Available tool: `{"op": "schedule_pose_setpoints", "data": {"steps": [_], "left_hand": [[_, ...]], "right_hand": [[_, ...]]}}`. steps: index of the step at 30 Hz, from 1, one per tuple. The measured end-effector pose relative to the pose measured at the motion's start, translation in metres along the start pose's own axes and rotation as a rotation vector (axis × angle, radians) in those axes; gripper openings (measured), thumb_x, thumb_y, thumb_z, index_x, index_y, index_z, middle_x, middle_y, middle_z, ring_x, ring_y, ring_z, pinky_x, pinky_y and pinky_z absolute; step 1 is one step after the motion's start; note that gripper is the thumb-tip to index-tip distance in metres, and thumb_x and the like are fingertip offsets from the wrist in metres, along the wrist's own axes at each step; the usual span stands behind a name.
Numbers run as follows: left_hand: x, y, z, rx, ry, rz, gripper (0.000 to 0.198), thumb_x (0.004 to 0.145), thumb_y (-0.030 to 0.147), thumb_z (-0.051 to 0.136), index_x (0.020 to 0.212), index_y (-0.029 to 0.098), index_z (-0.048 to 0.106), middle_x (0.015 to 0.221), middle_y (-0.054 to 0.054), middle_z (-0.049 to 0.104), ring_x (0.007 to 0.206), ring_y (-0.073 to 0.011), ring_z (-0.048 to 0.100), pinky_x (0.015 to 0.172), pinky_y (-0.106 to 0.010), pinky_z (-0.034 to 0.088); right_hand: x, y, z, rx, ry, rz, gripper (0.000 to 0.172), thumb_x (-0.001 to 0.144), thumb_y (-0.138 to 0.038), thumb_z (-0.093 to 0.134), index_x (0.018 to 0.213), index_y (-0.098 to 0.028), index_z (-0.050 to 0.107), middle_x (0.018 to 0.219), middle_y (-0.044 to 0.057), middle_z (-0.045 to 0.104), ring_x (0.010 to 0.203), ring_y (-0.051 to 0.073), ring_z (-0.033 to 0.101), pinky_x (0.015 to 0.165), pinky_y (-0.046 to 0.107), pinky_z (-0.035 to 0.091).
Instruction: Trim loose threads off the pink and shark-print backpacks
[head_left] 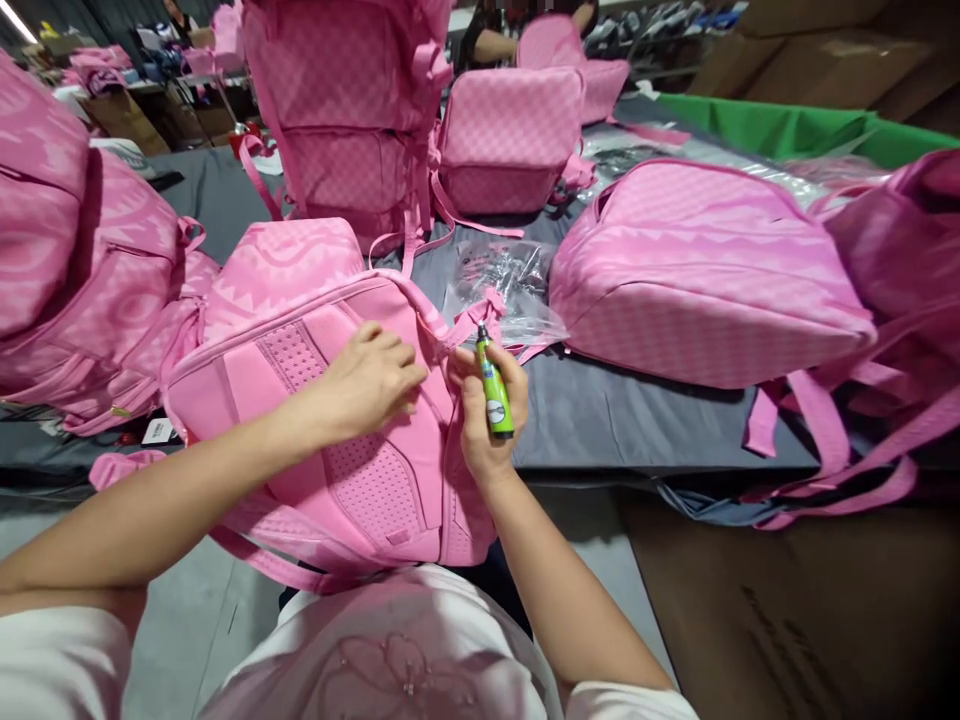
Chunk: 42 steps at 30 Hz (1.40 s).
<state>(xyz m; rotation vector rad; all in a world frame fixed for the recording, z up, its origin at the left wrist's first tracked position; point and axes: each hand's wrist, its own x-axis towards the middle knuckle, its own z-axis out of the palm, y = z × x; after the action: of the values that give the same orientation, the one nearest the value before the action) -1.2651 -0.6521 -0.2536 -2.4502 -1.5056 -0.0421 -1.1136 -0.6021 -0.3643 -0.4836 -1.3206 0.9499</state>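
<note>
Pink backpack: across the near edge of the counter, padded side up | My left hand: fingers bent over it; whether pinching, I cannot tell | My right hand: clasping a green tube | Beyond: plastic bag; upright checkered backpack.

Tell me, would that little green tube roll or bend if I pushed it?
The green tube might roll if laid on its side, since its body looks rounded. It is probably stiff: it looks straight, with no bend, in the right hand. It seems light too, since that hand alone holds it.
</note>
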Motion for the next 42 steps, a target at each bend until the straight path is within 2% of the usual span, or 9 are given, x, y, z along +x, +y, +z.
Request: {"op": "schedule_pose_setpoints", "data": {"steps": [4, 7, 10, 14, 17, 19, 26, 34, 42], "left_hand": [[0.009, 0.001, 0.018, -0.005, -0.022, 0.049, 0.034, 0.088, 0.051, 0.066, 0.082, 0.018, 0.067, 0.078, -0.005, 0.067, 0.078, -0.0222, 0.056, 0.082, -0.040, 0.037], [0.000, -0.028, 0.006, 0.151, 0.052, 0.047, 0.049, 0.093, 0.062, 0.051, 0.076, 0.019, 0.065, 0.073, -0.004, 0.064, 0.081, -0.0233, 0.056, 0.092, -0.045, 0.037], [-0.008, -0.051, -0.011, 0.285, 0.103, 0.004, 0.044, 0.096, 0.058, 0.048, 0.079, 0.021, 0.065, 0.076, -0.003, 0.063, 0.094, -0.0256, 0.057, 0.105, -0.052, 0.031], [-0.004, -0.023, -0.003, 0.196, 0.073, 0.030, 0.036, 0.093, 0.053, 0.056, 0.081, 0.020, 0.064, 0.081, -0.005, 0.063, 0.094, -0.0281, 0.057, 0.098, -0.053, 0.038], [0.002, 0.011, 0.013, 0.039, 0.023, 0.016, 0.030, 0.087, 0.048, 0.067, 0.084, 0.017, 0.065, 0.091, -0.008, 0.066, 0.090, -0.0271, 0.057, 0.088, -0.048, 0.046], [0.002, 0.021, 0.016, -0.046, 0.028, -0.019, 0.028, 0.085, 0.044, 0.070, 0.088, 0.016, 0.067, 0.106, -0.011, 0.067, 0.101, -0.0292, 0.058, 0.097, -0.051, 0.046], [-0.004, 0.015, 0.006, -0.198, 0.016, 0.009, 0.020, 0.088, 0.034, 0.069, 0.090, 0.014, 0.069, 0.125, -0.014, 0.065, 0.117, -0.0296, 0.059, 0.114, -0.060, 0.035], [-0.012, 0.019, 0.019, -0.180, 0.112, 0.023, 0.015, 0.090, 0.028, 0.066, 0.091, 0.013, 0.069, 0.124, -0.014, 0.067, 0.116, -0.0287, 0.062, 0.114, -0.059, 0.037], [-0.013, 0.016, 0.023, -0.151, 0.140, 0.026, 0.014, 0.093, 0.025, 0.060, 0.089, 0.015, 0.069, 0.125, -0.013, 0.068, 0.117, -0.0268, 0.062, 0.113, -0.053, 0.040]], "right_hand": [[0.005, 0.012, -0.006, 0.018, 0.024, 0.035, 0.036, 0.097, -0.030, 0.060, 0.132, -0.029, 0.054, 0.117, 0.007, 0.071, 0.106, 0.023, 0.072, 0.090, 0.043, 0.061], [0.004, 0.026, -0.020, -0.086, 0.045, 0.042, 0.037, 0.096, -0.030, 0.062, 0.131, -0.026, 0.054, 0.115, 0.008, 0.072, 0.106, 0.024, 0.072, 0.092, 0.044, 0.060], [0.003, 0.033, -0.032, -0.140, 0.102, 0.092, 0.035, 0.096, -0.031, 0.062, 0.129, -0.023, 0.055, 0.109, 0.008, 0.074, 0.102, 0.024, 0.073, 0.090, 0.043, 0.060], [0.002, 0.019, -0.032, -0.163, 0.126, 0.076, 0.033, 0.094, -0.030, 0.065, 0.125, -0.024, 0.057, 0.095, 0.004, 0.076, 0.088, 0.021, 0.075, 0.086, 0.041, 0.061], [-0.001, -0.001, -0.030, -0.111, 0.166, 0.109, 0.024, 0.095, -0.035, 0.063, 0.116, -0.024, 0.060, 0.079, -0.001, 0.072, 0.066, 0.017, 0.073, 0.065, 0.030, 0.060], [-0.003, -0.013, -0.030, -0.091, 0.161, 0.140, 0.019, 0.095, -0.038, 0.063, 0.105, -0.022, 0.062, 0.071, -0.003, 0.068, 0.052, 0.013, 0.066, 0.052, 0.025, 0.054], [-0.009, -0.025, -0.026, -0.323, -0.057, 0.144, 0.014, 0.094, -0.028, 0.062, 0.085, -0.019, 0.066, 0.075, 0.001, 0.069, 0.065, 0.015, 0.066, 0.062, 0.027, 0.053], [-0.010, -0.020, -0.020, -0.522, -0.129, -0.081, 0.014, 0.094, -0.029, 0.062, 0.085, -0.018, 0.065, 0.079, 0.003, 0.070, 0.064, 0.015, 0.066, 0.061, 0.028, 0.053], [-0.008, -0.022, -0.018, -0.573, -0.143, -0.047, 0.017, 0.096, -0.029, 0.058, 0.083, -0.020, 0.064, 0.078, 0.004, 0.071, 0.065, 0.017, 0.068, 0.064, 0.031, 0.056]]}}
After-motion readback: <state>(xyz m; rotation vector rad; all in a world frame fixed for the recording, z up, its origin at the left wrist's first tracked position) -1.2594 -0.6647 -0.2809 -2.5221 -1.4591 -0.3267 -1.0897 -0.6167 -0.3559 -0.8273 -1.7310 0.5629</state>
